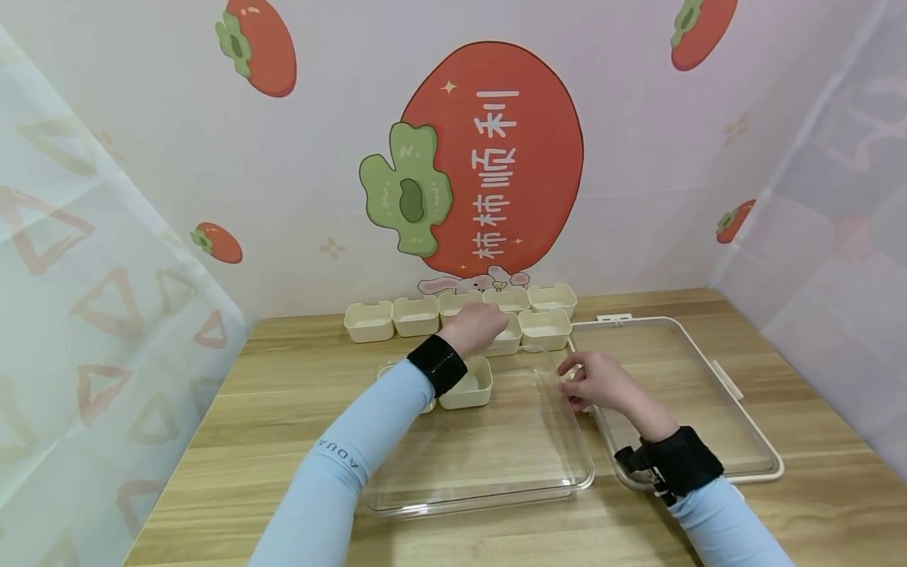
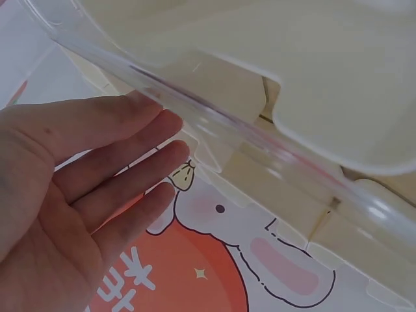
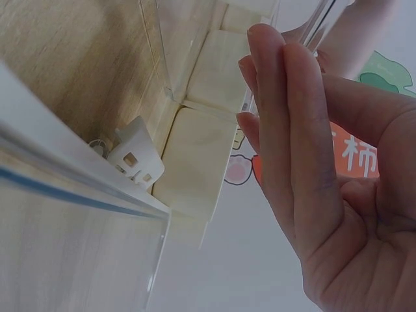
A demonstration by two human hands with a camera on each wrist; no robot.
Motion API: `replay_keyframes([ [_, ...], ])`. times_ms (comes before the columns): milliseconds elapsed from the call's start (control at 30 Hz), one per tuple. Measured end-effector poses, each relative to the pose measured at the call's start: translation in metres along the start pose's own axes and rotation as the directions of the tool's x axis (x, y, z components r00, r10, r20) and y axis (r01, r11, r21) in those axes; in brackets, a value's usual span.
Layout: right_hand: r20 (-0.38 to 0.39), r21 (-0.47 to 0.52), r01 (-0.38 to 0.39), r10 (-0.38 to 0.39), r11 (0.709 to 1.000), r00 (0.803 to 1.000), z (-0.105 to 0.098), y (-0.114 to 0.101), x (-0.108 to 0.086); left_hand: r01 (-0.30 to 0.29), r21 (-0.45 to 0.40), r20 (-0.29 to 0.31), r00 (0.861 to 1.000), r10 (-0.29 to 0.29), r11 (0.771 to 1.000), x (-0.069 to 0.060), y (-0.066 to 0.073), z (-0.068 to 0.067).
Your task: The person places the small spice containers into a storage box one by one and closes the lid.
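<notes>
The clear container (image 1: 517, 453) is being observed over the tabletop (image 1: 234, 457), on the near side of the back row of cream cups (image 1: 372, 323) and just left of the white-rimmed lid (image 1: 680, 394). The left hand (image 1: 476, 326) is being held at the far rim, fingers loosely extended; the right hand (image 1: 602, 384) is being held at the right side, fingers straight and together, whether in contact being unclear.

Head camera looks forward-down; wrist cameras see the hands (image 1: 609, 383) close.
</notes>
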State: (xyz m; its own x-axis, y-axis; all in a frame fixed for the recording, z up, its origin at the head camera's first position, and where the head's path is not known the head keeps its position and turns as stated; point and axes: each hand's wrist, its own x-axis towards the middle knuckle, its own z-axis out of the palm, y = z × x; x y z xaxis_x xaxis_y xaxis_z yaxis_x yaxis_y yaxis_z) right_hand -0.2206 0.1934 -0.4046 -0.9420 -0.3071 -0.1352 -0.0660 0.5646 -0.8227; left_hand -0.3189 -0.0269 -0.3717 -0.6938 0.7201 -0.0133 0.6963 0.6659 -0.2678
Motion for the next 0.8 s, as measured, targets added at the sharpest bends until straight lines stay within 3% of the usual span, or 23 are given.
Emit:
replay_keyframes([
  [233, 0.002, 0.001, 0.004, -0.004, 1.0, 1.0, 0.001, 0.0004, 0.0002, 0.008, 0.003, 0.022, 1.0, -0.008, 1.0, 0.0032, -0.0005, 0.003],
  [500, 0.003, -0.002, 0.0, 0.0, 1.0, 1.0, 0.0005, 0.0008, 0.0005, 0.037, 0.019, 0.09, 0.995, -0.039, 0.999, 0.0037, -0.001, 0.0033],
  [800, 0.001, 0.001, 0.001, -0.001, 1.0, 1.0, -0.0001, 0.0007, 0.0001, 0.037, 0.02, 0.062, 0.997, -0.039, 0.999, -0.0008, 0.0005, 0.0018],
])
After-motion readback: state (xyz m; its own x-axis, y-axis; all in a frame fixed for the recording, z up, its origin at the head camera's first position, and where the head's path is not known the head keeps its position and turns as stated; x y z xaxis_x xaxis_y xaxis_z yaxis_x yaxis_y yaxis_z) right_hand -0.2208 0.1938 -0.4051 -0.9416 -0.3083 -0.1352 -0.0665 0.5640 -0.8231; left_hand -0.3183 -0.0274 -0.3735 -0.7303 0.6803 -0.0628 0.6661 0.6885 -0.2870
